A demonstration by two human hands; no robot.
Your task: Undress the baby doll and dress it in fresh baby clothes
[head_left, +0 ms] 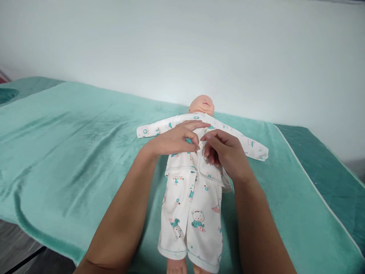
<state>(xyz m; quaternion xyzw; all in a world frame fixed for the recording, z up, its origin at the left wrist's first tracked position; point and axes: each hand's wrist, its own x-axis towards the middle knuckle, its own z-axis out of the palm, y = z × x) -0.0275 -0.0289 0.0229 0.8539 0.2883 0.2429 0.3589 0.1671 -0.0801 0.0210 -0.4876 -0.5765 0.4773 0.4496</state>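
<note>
A baby doll [202, 103] lies on its back, head away from me, in a white printed shirt [182, 164] and matching trousers [203, 232]. Over the chest, my left hand [184, 137] has its thumb and index finger closed on the shirt front beside a small pale button [202, 146]. Its other fingers stretch flat across the doll's upper chest. On the button's other side, my right hand [224, 150] pinches the shirt's front edge between thumb and index finger, its remaining fingers curled. My fingers partly hide the shirt opening.
Under the doll spreads a light green plush blanket [71, 152] with some wrinkles, over a darker green cover [327, 171] at the right. A white wall [176, 49] rises behind. Grey floor [17, 243] shows past the edge at lower left.
</note>
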